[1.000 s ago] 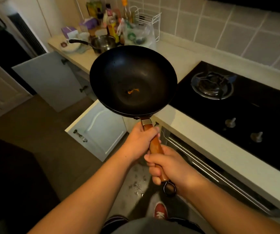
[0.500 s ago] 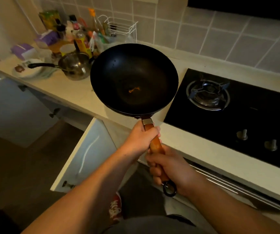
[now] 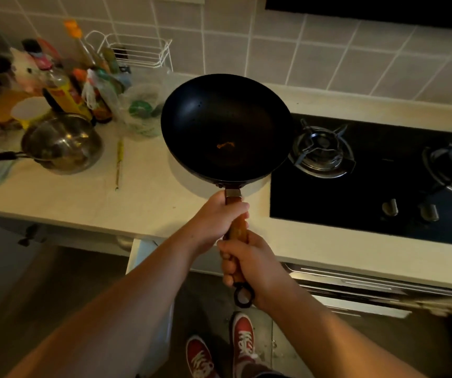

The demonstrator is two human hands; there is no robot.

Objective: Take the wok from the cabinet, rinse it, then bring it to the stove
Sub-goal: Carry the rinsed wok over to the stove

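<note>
A: Black wok (image 3: 226, 129) is out of the cabinet, so step 1 looks done. Mid-frame, held up in the air over the pale countertop (image 3: 148, 197), its right rim overlapping the near-left burner (image 3: 321, 152) of the gas stove (image 3: 355, 197).

B: Hands?

A: Both on the wooden handle (image 3: 237, 227). Left hand (image 3: 216, 216) is wrapped round it just below the metal collar, right hand (image 3: 249, 264) closed round the lower end, w/ the hanging ring (image 3: 243, 294) poking out under it. Firm two-handed hold, wok roughly level, bowl facing up.

B: Rinsed yet?

A: Can't tell for sure. No sink or tap in frame. Inside looks dry-ish, and there's a small orange scrap (image 3: 225, 145) near the bottom centre, so my guess is rinse not done, or not done well.

B: So what's left?

A: If unrinsed: find the sink, rinse, come back. If rinsed: just swing it right & set it on the burner, v. close already. Either way it's not on the stove yet.

B: Anything in the way?

A: Left of frame is cluttered: steel saucepan (image 3: 61, 144) w/ black handle, sauce bottles (image 3: 64, 94) and a wire rack (image 3: 137, 53) upper left. A chopstick (image 3: 119, 162) lies on the counter between saucepan and wok. A white cabinet door (image 3: 151, 296) hangs open by the person's knees, lower centre, above red sneakers (image 3: 243, 339).
</note>
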